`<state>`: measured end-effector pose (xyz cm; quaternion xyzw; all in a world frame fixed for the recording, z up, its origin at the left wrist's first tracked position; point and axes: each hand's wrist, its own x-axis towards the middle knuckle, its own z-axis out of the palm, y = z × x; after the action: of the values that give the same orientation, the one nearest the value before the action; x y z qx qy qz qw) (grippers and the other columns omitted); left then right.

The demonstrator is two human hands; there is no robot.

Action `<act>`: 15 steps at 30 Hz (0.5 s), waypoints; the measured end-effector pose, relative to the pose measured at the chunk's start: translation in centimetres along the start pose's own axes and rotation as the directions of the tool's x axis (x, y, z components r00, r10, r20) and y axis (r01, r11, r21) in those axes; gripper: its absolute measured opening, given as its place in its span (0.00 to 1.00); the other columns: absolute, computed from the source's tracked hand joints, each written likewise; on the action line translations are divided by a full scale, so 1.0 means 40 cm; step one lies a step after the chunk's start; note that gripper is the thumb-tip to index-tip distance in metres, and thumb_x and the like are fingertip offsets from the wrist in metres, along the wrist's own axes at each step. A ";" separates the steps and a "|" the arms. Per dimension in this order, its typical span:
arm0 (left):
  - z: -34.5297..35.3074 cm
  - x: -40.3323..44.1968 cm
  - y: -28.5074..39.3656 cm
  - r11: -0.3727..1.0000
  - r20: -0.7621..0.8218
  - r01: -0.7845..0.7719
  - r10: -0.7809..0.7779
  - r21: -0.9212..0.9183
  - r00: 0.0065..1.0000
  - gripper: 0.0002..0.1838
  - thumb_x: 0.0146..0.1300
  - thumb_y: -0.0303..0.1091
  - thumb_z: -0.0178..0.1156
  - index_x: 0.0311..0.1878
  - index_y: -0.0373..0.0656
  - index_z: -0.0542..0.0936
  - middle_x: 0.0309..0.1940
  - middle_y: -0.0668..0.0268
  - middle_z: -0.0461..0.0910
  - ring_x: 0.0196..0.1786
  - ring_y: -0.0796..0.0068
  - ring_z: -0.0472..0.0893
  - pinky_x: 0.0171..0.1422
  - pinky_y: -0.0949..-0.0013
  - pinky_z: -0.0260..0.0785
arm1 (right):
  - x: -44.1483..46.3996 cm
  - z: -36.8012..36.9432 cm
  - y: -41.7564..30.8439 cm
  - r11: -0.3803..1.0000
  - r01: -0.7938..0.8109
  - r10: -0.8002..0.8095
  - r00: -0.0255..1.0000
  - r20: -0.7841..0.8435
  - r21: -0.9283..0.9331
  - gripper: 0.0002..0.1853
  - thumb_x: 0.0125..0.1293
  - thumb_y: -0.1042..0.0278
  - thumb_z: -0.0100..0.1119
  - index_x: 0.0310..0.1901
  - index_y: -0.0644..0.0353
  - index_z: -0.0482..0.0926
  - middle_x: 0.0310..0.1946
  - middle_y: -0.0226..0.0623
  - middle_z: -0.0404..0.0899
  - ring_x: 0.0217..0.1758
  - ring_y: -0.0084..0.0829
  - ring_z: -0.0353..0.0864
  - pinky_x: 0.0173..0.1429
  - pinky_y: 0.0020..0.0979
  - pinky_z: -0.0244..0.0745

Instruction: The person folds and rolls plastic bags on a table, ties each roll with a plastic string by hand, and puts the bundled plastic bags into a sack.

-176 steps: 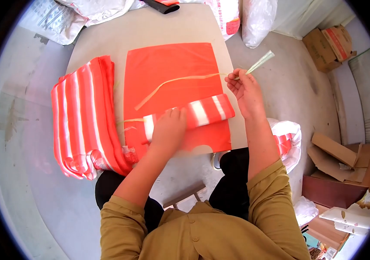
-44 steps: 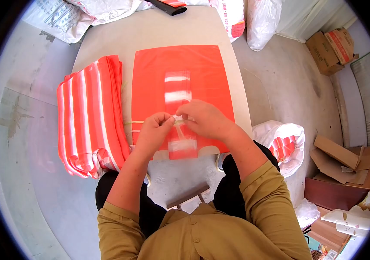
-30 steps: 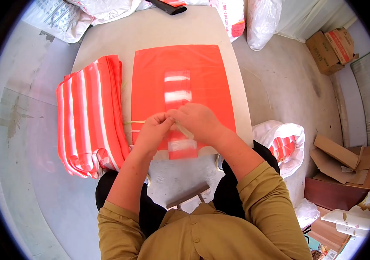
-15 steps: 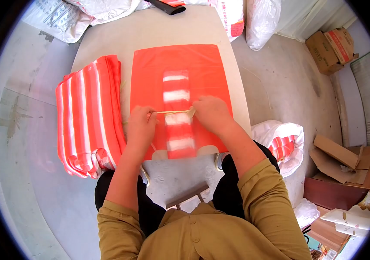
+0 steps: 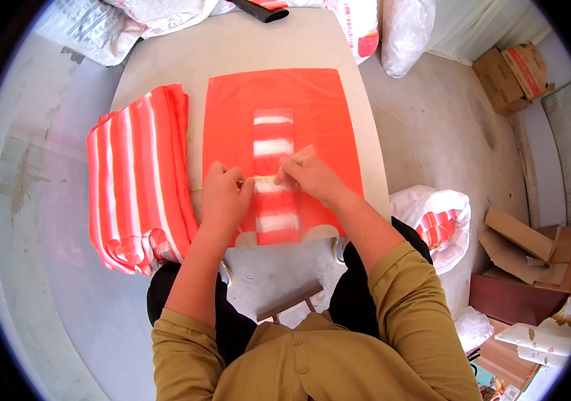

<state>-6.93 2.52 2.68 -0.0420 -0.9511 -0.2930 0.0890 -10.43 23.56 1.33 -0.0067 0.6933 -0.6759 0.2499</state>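
A flat red plastic sheet lies on the table before me, with rounded cut-outs along its near edge. On its middle runs a narrow red-and-white striped plastic strip. My left hand is closed at the strip's left side, fingers pinching one end of a thin pale-yellow band that crosses it. Over the strip's right side, my right hand pinches the band's other end. A small beige tab sticks out above the right fingers. What lies inside the fingertips is hidden.
A thick folded stack of striped plastic sits at the table's left edge. White sacks and a black-ended roll are at the far end. To the right are an open sack and cardboard boxes on the floor.
Both hands have drawn closer together, and the visible stretch of band between them is shorter. My right hand has moved left over the strip; the beige tab now points upward.
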 end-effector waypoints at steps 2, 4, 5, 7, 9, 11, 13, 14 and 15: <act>-0.003 0.003 -0.012 1.000 -0.016 -0.002 0.001 -0.022 1.000 0.09 0.59 0.31 0.71 0.31 0.37 0.81 0.36 0.55 0.74 0.38 0.53 0.78 0.42 0.54 0.73 | 0.014 -0.009 0.024 0.988 0.057 -0.060 0.998 -0.016 -0.144 0.21 0.78 0.55 0.53 0.31 0.64 0.81 0.27 0.34 0.81 0.33 0.27 0.80 0.41 0.33 0.76; -0.007 0.005 -0.021 0.999 -0.021 -0.017 0.016 -0.028 1.000 0.09 0.59 0.30 0.71 0.31 0.36 0.81 0.36 0.56 0.74 0.37 0.55 0.78 0.41 0.56 0.73 | 0.014 -0.012 0.023 0.952 0.105 -0.110 0.994 -0.001 -0.288 0.20 0.77 0.55 0.54 0.33 0.63 0.81 0.27 0.36 0.81 0.35 0.30 0.82 0.41 0.35 0.77; -0.010 0.005 -0.024 0.999 -0.021 -0.031 0.031 -0.024 0.999 0.09 0.59 0.30 0.71 0.31 0.36 0.80 0.35 0.56 0.74 0.36 0.57 0.78 0.41 0.57 0.72 | 0.012 -0.013 0.019 0.925 0.127 -0.128 0.992 0.021 -0.358 0.19 0.77 0.55 0.55 0.33 0.63 0.82 0.28 0.37 0.82 0.35 0.31 0.83 0.42 0.36 0.77; -0.018 0.007 -0.023 0.987 0.078 -0.019 0.031 -0.157 0.996 0.09 0.60 0.29 0.71 0.32 0.35 0.80 0.33 0.59 0.75 0.35 0.63 0.78 0.40 0.62 0.72 | 0.005 -0.009 0.012 0.878 0.168 -0.167 0.985 0.042 -0.449 0.17 0.75 0.56 0.57 0.35 0.61 0.83 0.30 0.39 0.83 0.36 0.34 0.84 0.43 0.37 0.78; -0.039 0.012 -0.012 0.909 0.269 0.074 0.043 -0.411 0.962 0.08 0.62 0.28 0.70 0.33 0.35 0.80 0.32 0.63 0.75 0.34 0.72 0.77 0.39 0.67 0.70 | -0.010 0.002 0.013 0.845 0.204 -0.212 0.976 0.040 -0.495 0.13 0.73 0.58 0.60 0.37 0.60 0.84 0.33 0.41 0.84 0.38 0.38 0.85 0.43 0.39 0.78; -0.050 0.002 0.021 0.800 0.364 0.123 0.125 -0.588 0.923 0.08 0.66 0.27 0.68 0.34 0.34 0.80 0.31 0.68 0.74 0.33 0.78 0.74 0.38 0.70 0.67 | -0.019 0.013 0.005 0.777 0.248 -0.270 0.962 0.051 -0.579 0.10 0.70 0.61 0.64 0.38 0.59 0.84 0.35 0.43 0.85 0.39 0.40 0.85 0.44 0.41 0.78; -0.046 -0.006 0.044 0.700 0.434 0.172 0.215 -0.693 0.875 0.07 0.69 0.27 0.66 0.36 0.34 0.80 0.31 0.71 0.74 0.34 0.81 0.73 0.38 0.72 0.65 | -0.023 0.022 0.003 0.707 0.290 -0.326 0.943 0.067 -0.645 0.08 0.67 0.63 0.66 0.39 0.58 0.84 0.36 0.44 0.85 0.40 0.43 0.86 0.44 0.42 0.78; -0.043 -0.008 0.051 0.668 0.462 0.189 0.257 -0.720 0.849 0.06 0.70 0.26 0.66 0.37 0.35 0.81 0.32 0.71 0.74 0.35 0.82 0.73 0.39 0.72 0.65 | -0.024 0.025 0.004 0.674 0.313 -0.355 0.932 0.078 -0.670 0.07 0.66 0.64 0.66 0.39 0.58 0.84 0.36 0.45 0.85 0.41 0.44 0.86 0.44 0.43 0.78; -0.041 -0.009 0.056 0.635 0.485 0.208 0.300 -0.744 0.822 0.05 0.71 0.26 0.65 0.37 0.35 0.81 0.32 0.71 0.75 0.36 0.82 0.73 0.39 0.72 0.65 | -0.024 0.028 0.003 0.638 0.334 -0.383 0.919 0.090 -0.694 0.07 0.66 0.65 0.67 0.39 0.59 0.84 0.37 0.45 0.85 0.41 0.45 0.86 0.44 0.44 0.78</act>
<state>-6.03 3.44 5.19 -0.1864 -0.7124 -0.6408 -0.2171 -9.16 22.85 1.56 -0.2154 0.8883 -0.4002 0.0669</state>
